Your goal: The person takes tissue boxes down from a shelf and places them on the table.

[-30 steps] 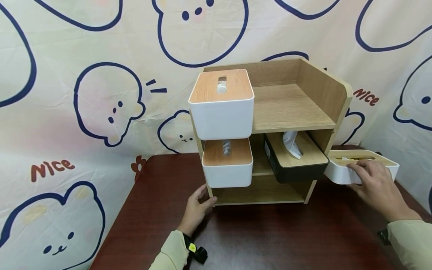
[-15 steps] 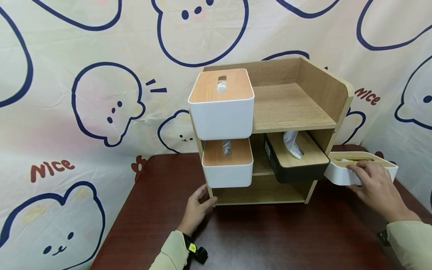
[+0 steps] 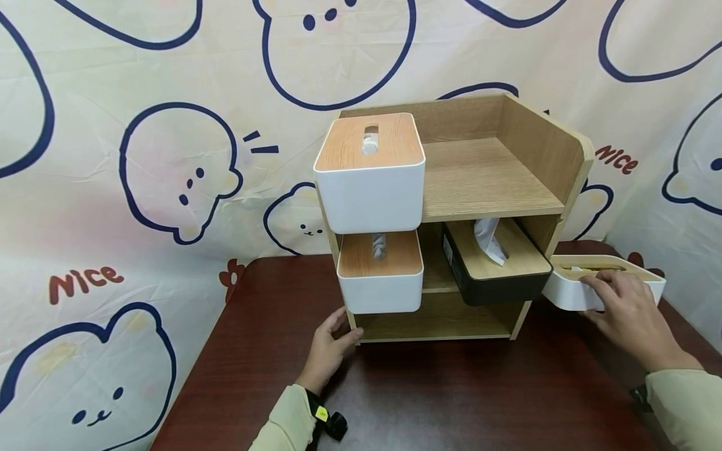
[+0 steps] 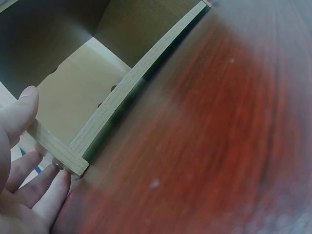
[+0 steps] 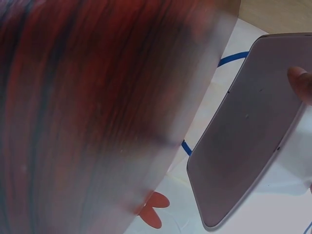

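Note:
My left hand point(image 3: 327, 351) grips the lower left front edge of a light wooden shelf point(image 3: 491, 175), thumb in front and fingers round the outside. The wrist view shows those fingers point(image 4: 48, 195) against the end of the side panel point(image 4: 61, 153). At the right of the shelf, my right hand point(image 3: 634, 319) holds a low white tissue box point(image 3: 566, 290) with a wooden lid, off the table. From below, the right wrist view shows its grey underside point(image 5: 243, 131), with one fingertip point(image 5: 300, 83) against it. Part of the box is hidden behind the hand.
A tall white tissue box point(image 3: 369, 199) stands at the shelf's top left. Below it, a lower white box point(image 3: 380, 294) sits left of a black tissue box point(image 3: 504, 287), both jutting forward. The dark red table point(image 3: 451, 394) extends in front; a printed cloth point(image 3: 192, 282) hangs behind.
The white box in my right hand has sunk very slightly. My left hand keeps its place on the shelf, and the other boxes stay where they were.

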Available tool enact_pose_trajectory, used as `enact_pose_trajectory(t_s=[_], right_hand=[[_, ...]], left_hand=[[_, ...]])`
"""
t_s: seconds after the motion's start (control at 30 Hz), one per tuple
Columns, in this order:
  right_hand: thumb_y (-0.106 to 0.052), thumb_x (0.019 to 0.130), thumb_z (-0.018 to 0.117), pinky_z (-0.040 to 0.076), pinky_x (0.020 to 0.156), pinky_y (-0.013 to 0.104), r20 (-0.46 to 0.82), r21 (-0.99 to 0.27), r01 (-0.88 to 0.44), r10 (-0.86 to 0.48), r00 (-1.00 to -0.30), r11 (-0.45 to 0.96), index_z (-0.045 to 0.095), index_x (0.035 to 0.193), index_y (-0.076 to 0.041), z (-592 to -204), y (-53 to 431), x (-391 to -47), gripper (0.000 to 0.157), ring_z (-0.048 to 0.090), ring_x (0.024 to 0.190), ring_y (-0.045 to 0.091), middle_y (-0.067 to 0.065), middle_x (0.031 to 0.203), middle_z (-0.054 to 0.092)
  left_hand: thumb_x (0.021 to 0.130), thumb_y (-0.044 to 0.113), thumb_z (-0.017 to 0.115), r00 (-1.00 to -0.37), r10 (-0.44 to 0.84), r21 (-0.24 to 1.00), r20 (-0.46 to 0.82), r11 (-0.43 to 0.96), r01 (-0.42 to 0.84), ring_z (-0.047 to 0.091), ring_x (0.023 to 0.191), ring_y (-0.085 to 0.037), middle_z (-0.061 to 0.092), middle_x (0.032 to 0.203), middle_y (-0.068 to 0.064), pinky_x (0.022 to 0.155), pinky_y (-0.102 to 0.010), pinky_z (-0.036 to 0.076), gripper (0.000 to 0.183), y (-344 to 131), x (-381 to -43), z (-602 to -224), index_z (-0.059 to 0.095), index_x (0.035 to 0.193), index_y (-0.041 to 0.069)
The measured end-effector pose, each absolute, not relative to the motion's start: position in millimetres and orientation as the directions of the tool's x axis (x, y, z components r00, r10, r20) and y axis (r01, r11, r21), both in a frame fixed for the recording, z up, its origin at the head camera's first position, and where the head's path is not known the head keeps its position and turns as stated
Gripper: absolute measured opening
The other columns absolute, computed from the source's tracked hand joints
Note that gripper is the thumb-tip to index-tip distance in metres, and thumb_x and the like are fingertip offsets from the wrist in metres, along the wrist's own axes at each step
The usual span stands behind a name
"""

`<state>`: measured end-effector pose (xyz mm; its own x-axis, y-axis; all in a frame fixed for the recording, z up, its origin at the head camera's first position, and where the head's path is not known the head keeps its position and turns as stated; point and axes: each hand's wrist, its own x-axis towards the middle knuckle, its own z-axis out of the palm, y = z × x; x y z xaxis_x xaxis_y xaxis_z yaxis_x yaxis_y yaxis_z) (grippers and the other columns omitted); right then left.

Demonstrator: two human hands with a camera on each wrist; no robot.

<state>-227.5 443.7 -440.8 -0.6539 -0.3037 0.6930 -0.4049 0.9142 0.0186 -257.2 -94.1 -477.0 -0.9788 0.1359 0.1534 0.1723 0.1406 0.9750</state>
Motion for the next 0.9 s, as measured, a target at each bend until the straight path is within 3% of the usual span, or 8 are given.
enact_pose_trajectory(t_s=[0.37,0.67,0.9], right_hand=[[-0.078,0.087,0.02,0.03,0.083,0.062,0.667,-0.007,-0.381,-0.279,-0.691,0.925,0.056,0.118,-0.002,-444,443,-227,0.089,0.043,0.101,0.049,0.026,0.109,0.048],[-0.077,0.087,0.02,0.031,0.082,0.061,0.673,-0.001,-0.387,-0.285,-0.682,0.922,0.057,0.118,-0.002,-447,444,-228,0.089,0.044,0.099,0.048,0.025,0.108,0.048],[-0.078,0.086,0.022,0.031,0.082,0.06,0.667,-0.002,-0.394,-0.292,-0.685,0.919,0.057,0.118,-0.002,-448,445,-230,0.089,0.044,0.1,0.046,0.024,0.109,0.048]], left_hand=[[0.088,0.009,0.074,-0.979,0.134,0.976,0.153,0.135,0.171,0.047,0.127,-0.027,0.055,0.135,-0.013,0.093,-0.04,0.046,0.059,-94,-257,-477,0.05,0.141,0.005],[0.088,0.008,0.074,-0.979,0.132,0.974,0.154,0.146,0.173,0.047,0.127,-0.028,0.055,0.135,-0.014,0.096,-0.046,0.044,0.059,-94,-256,-475,0.05,0.141,0.004],[0.087,0.01,0.075,-0.981,0.12,0.977,0.154,0.132,0.17,0.047,0.127,-0.025,0.055,0.135,-0.01,0.098,-0.046,0.042,0.059,-96,-271,-501,0.05,0.142,0.01]])
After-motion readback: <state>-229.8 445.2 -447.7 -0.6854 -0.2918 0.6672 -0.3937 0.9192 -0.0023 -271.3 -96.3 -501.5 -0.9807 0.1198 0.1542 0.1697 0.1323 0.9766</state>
